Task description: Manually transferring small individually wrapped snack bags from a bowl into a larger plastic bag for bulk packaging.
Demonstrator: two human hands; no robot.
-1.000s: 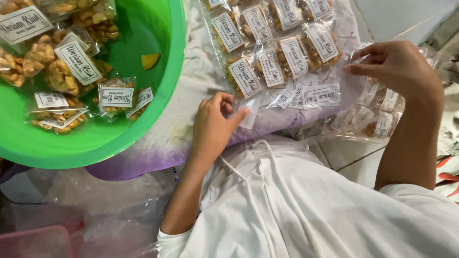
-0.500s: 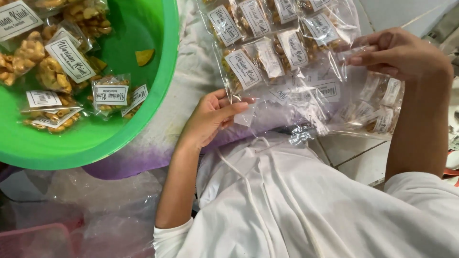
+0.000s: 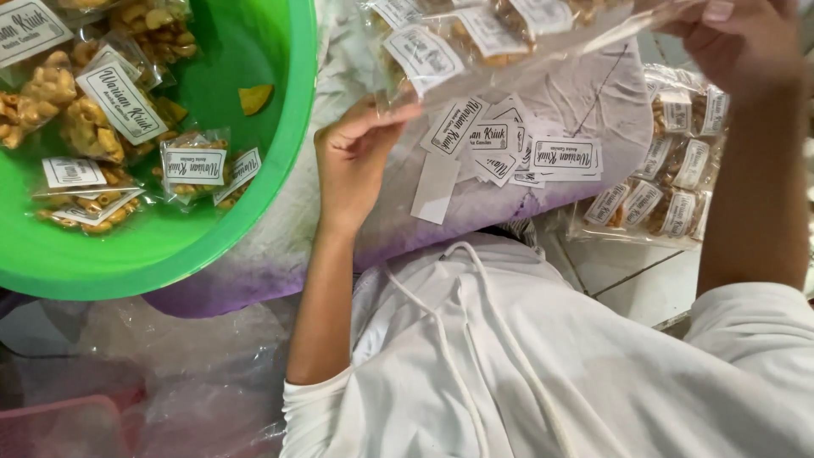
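Between both hands hangs a large clear plastic bag [image 3: 475, 38] filled with several small labelled snack packets, raised above a white and purple cloth [image 3: 585, 93]. My left hand [image 3: 352, 161] pinches the bag's lower left edge. At the top right, my right hand [image 3: 738, 42] grips the bag's other end. Under the raised bag, several loose white paper labels [image 3: 509, 148] lie scattered on the cloth. One blank slip [image 3: 434, 188] lies nearest my left hand.
A green plastic basin [image 3: 254, 195] at the left holds several small snack packets [image 3: 110, 127]. More packets [image 3: 670, 187] are piled at the right, beside tiled floor [image 3: 627, 271]. Crumpled clear plastic [image 3: 170, 382] and a pink object [image 3: 51, 428] lie at the bottom left.
The bag of packets has been lifted off the cloth by both hands, uncovering the loose labels beneath. My right hand has moved up and to the right.
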